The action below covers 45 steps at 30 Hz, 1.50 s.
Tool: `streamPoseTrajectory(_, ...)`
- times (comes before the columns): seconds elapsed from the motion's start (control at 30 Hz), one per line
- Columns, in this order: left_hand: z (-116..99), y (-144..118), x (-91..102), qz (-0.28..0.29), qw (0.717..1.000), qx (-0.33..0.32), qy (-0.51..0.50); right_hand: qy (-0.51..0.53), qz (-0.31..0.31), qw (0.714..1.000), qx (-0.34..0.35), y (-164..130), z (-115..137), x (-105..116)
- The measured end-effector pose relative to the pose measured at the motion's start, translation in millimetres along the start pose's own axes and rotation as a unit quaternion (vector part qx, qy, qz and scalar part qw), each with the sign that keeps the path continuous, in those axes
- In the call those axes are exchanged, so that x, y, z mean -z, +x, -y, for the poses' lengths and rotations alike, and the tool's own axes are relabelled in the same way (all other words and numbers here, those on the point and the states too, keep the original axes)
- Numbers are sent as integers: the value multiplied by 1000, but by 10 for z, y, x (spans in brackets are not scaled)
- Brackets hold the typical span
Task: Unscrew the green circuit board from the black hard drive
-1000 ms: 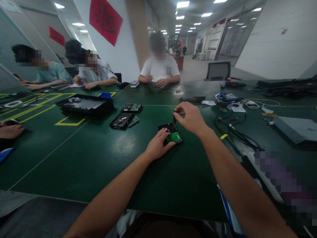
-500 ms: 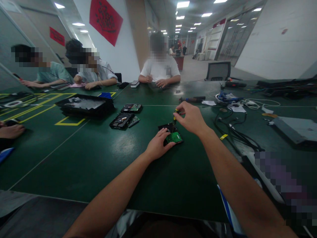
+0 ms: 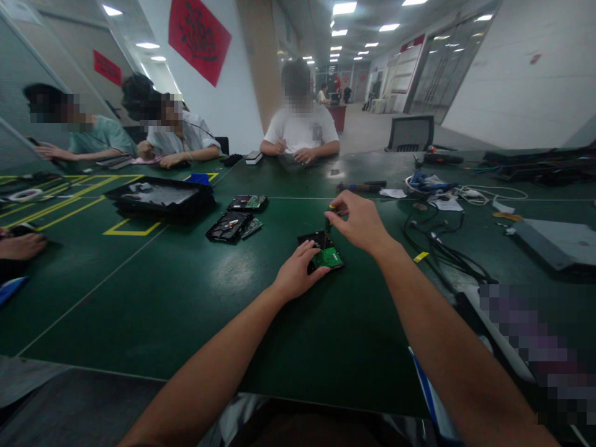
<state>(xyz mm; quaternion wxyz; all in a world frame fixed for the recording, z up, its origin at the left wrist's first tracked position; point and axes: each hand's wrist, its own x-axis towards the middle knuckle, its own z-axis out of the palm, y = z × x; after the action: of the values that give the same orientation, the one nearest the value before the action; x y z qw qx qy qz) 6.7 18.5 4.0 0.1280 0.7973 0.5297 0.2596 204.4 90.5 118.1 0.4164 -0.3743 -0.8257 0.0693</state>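
- Step in hand, judged: unscrewing or driving a screw on the hard drive [image 3: 322,251], circuit-board side up.
- Left hand [image 3: 294,275] presses down on the drive's near-left edge, fingers spread flat on it, pinning it, not gripping it.
- Right hand [image 3: 361,222] above the drive's far side, fingertips pinched on the top of a small screwdriver [image 3: 328,218], which stands roughly upright with its tip down at the drive's far corner. Tip contact too small to confirm.
- Next move likely calls for keeping the driver vertical, twisting with the fingertips, and the left hand stopping the drive from sliding on the table [image 3: 186,298].
- Drive looks: black casing, green board on the near-right part, dark open patch on the far side. Screws not resolvable.
- Drive lies flat on the table.
- Left of the drive: two more opened drives [image 3: 235,223], beyond them a black tray [image 3: 158,197].
- Right of the drive: tangle of black cables [image 3: 437,245].
- Far beyond the drive: three seated people, one co-worker's hand [image 3: 21,245] at the far-left edge.
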Motion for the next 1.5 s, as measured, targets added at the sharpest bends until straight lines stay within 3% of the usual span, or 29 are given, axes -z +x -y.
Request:
streamPoseTrajectory(0.17, -4, -2, 6, 2, 1000, 5, -4, -10, 6, 1000, 22, -1, 9, 2)
streamPoseTrajectory(0.4, -27, -3, 28, 4, 1000, 9, -5, -4, 5, 1000, -23, -2, 16, 9)
streamPoseTrajectory(0.6, -27, 0, 25, 5, 1000, 7, -4, -6, 12, 1000, 13, -5, 16, 7)
streamPoseTrajectory(0.83, -32, -12, 30, 2, 1000, 6, -2, -6, 2, 1000, -15, 5, 4, -6)
streamPoseTrajectory(1.5, -15, -4, 18, 4, 1000, 1, -6, -21, 7, 1000, 21, -8, 11, 2)
